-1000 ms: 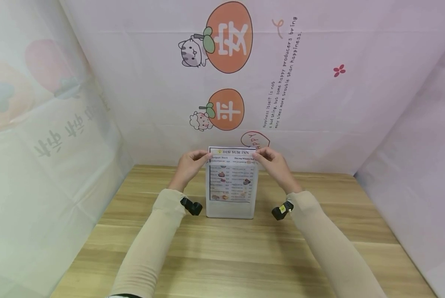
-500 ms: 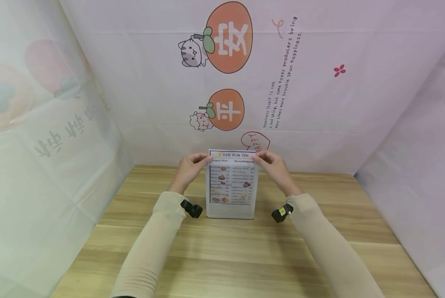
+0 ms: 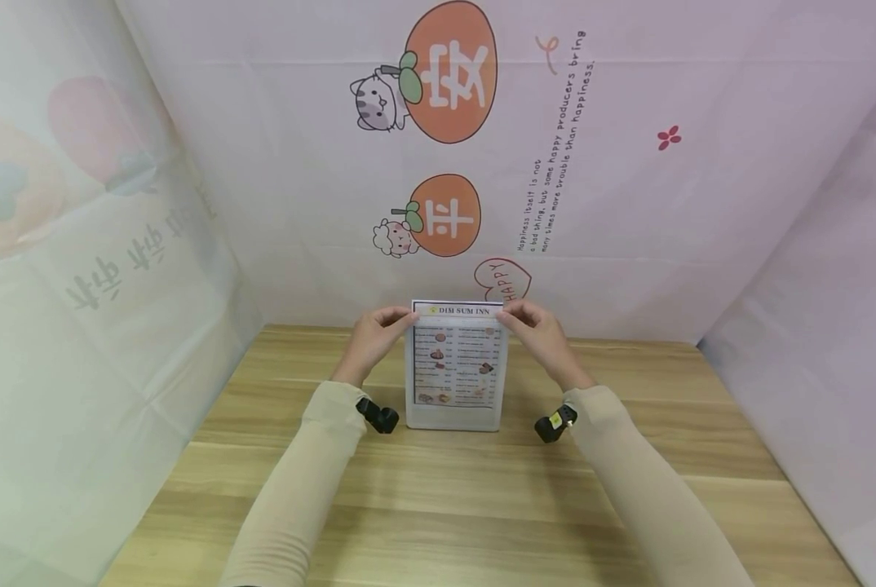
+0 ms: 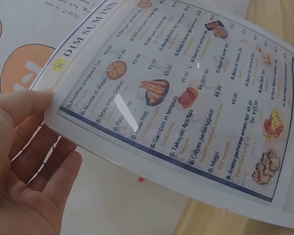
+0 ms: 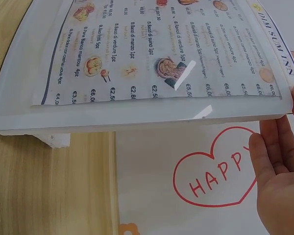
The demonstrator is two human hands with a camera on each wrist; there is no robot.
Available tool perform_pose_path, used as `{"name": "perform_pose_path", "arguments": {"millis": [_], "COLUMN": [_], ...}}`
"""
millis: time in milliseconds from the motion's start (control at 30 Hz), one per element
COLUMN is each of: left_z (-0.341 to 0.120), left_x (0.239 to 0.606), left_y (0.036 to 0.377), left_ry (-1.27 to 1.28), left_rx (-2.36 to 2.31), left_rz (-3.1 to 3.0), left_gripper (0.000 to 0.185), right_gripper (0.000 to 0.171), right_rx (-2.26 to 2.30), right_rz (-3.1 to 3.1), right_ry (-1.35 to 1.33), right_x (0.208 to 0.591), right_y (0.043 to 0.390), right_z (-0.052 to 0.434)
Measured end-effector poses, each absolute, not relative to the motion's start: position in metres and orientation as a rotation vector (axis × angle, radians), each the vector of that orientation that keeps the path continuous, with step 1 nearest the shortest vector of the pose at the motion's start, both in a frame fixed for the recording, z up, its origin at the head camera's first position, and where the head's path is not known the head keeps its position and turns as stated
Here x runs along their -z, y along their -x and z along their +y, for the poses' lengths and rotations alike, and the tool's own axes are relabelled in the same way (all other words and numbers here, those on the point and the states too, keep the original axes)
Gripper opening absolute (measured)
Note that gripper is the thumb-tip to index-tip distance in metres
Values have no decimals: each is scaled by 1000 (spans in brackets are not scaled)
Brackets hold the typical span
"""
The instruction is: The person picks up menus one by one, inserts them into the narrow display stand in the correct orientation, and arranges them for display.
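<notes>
Fine print of the menu sheet (image 3: 456, 356) is illegible in the head view; its lower edge leaves the left wrist frame, and the right hand (image 5: 280, 166) is cropped.

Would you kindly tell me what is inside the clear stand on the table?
The clear stand holds a printed Dim Sum Inn menu sheet, its top edge pinched by the left hand and right hand. Its back is hidden.

Head view: high, facing forward and down over the bench (image 3: 438, 505). Wrist views: very close, flanking the menu (image 3: 456, 359) from left and right. All three share the menu.
</notes>
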State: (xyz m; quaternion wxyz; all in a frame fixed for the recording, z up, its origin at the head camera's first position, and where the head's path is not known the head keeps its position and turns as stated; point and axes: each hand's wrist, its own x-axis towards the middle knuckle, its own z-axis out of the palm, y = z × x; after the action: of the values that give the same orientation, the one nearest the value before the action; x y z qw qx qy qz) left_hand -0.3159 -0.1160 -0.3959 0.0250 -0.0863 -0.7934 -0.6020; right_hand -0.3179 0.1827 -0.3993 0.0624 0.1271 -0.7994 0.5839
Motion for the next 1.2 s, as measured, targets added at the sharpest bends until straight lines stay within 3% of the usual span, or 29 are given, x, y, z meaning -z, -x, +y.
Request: {"name": "perform_pose_path", "arguments": {"millis": [1200], "left_z": [-117], "left_x": [401], "left_y": [319], "left_ry": [285], "left_rx": [1848], "left_rz": [-2430], "left_gripper": [30], "right_gripper": [44], "right_rx": [-1753], "right_rz": [-2477], "right_ry": [-361], "right_x": [399], "right_y": [318], "right_z": [182]}}
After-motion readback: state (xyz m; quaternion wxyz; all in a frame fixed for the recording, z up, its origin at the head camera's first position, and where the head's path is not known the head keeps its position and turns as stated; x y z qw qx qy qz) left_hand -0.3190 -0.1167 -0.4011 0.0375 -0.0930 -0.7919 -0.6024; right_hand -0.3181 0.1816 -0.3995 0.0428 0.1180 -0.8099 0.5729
